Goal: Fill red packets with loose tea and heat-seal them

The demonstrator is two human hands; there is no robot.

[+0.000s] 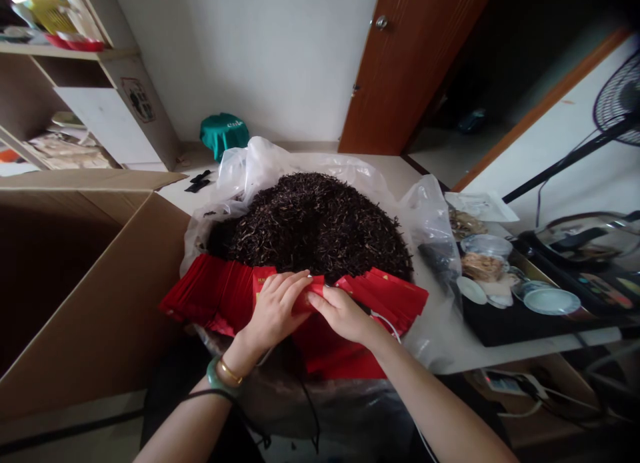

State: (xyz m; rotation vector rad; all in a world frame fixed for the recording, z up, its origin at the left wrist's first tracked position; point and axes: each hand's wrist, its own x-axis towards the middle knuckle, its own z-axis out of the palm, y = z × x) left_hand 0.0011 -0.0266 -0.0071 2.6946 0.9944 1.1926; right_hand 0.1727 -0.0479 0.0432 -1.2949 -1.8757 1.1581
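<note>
Both of my hands meet on a small red packet (316, 285) just in front of a big heap of dark dried tea leaves (320, 216). My left hand (280, 306), with a green bangle and a gold one at the wrist, has its fingers bent over the packet's left part. At the packet's right end, my right hand (345, 313) pinches it between thumb and fingers. A fanned row of red packets (210, 293) lies left of my hands. More red packets (390, 296) are spread to the right. Red material (340, 356) lies below my hands.
Clear plastic sheeting (425, 209) surrounds the tea heap. An open cardboard box (100, 283) stands close on the left. On the right are a tray with jars and a small bowl (553, 299), and a fan (620, 96). A green-covered stool (225, 135) stands by the wall.
</note>
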